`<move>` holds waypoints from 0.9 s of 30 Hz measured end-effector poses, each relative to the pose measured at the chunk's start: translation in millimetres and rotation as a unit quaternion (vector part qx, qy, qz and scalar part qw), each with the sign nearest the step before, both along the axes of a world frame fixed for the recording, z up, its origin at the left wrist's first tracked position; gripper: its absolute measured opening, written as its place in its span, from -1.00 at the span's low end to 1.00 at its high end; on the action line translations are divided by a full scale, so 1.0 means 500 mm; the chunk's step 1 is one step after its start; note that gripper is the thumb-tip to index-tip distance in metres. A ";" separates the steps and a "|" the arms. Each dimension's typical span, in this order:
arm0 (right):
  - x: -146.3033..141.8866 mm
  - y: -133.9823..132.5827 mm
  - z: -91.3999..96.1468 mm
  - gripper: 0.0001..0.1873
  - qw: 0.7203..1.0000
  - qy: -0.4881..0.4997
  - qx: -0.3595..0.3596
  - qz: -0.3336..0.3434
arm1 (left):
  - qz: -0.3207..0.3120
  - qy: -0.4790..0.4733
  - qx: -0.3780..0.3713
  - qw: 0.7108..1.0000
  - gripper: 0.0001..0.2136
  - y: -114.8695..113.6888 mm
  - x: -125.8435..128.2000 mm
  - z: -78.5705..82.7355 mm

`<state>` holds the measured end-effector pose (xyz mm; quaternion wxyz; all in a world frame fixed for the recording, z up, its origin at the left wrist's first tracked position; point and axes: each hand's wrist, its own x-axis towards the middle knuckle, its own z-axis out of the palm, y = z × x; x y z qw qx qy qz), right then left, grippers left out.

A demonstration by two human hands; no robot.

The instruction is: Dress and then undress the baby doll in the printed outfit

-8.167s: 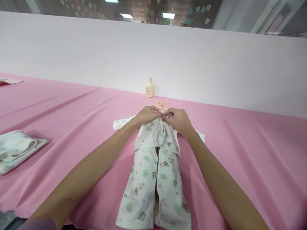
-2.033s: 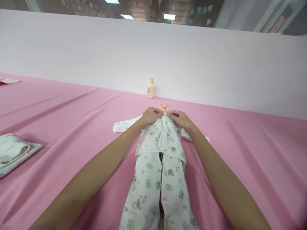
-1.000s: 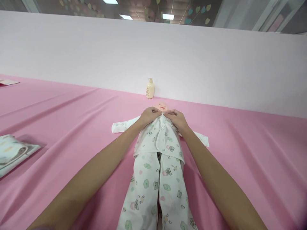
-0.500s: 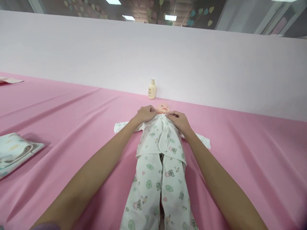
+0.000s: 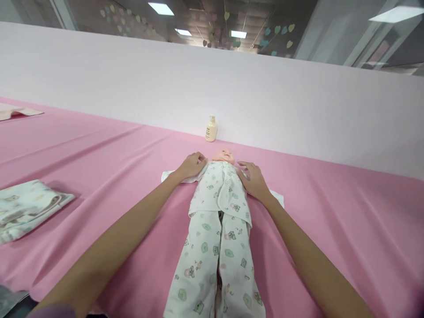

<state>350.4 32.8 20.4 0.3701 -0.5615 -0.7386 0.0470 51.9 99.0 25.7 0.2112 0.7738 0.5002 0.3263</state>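
Observation:
A baby doll point(image 5: 224, 155) lies on its back with its head toward the wall. It wears a white patterned long-sleeved top point(image 5: 212, 190), closed at the front, and matching trousers point(image 5: 202, 256); its sleeves stretch out to both sides. Beside the doll's shoulder on the left, my left hand point(image 5: 191, 165) rests over the sleeve, fingers slightly bent and apart, holding nothing. My right hand point(image 5: 254, 179) is at the other shoulder, thumb by the top's edge and fingers spread from it. Part of each sleeve is hidden under my hands.
A cream pump bottle point(image 5: 211, 130) stands behind the doll's head, against the white wall point(image 5: 149, 79). Folded patterned cloth point(image 5: 33, 205) lies on the pink sheet point(image 5: 115, 176) at left. Farther back is a pale pink cloth point(image 5: 20, 110).
Both hands have come away from the collar at the doll's neck and moved outward to its shoulders. The collar now shows uncovered. The camera view has shifted slightly.

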 end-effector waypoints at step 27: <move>0.255 -0.182 -0.073 -0.44 0.989 -0.074 -0.092 -0.091 | 0.011 0.207 0.030 0.978 -0.44 -0.078 -0.282 -0.082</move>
